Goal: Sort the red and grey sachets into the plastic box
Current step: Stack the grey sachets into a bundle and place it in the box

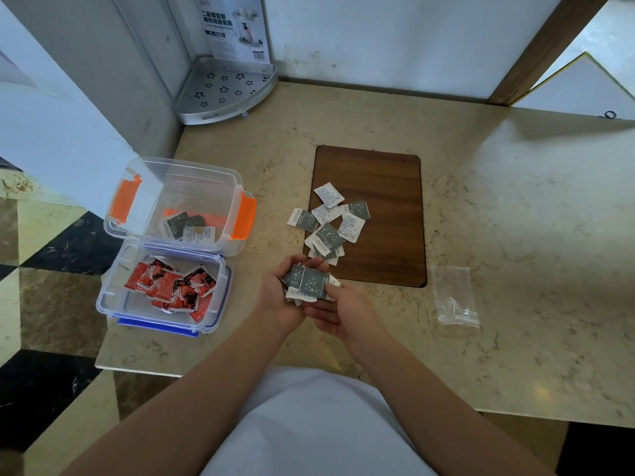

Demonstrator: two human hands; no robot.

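Cupped together, palms up: left hand [280,297] and right hand [338,314], fingers curled under a stack of grey sachets [305,283] lying flat across both, top sachet with its long side running left to right, printed face up. Just beyond the fingertips, more grey sachets [330,225], loose and overlapping, pointing every way, straddling the near left edge of a brown board [378,180]. Left of the left hand, a clear box [220,304] with blue clips, holding red sachets [171,286]; behind it and touching, an orange-clipped box [240,187] with a few grey sachets [189,226] at its bottom. Both boxes near the counter's [515,235] left edge. Open counter between hands and boxes. Right of the right hand, a crumpled clear bag [453,297], well apart.
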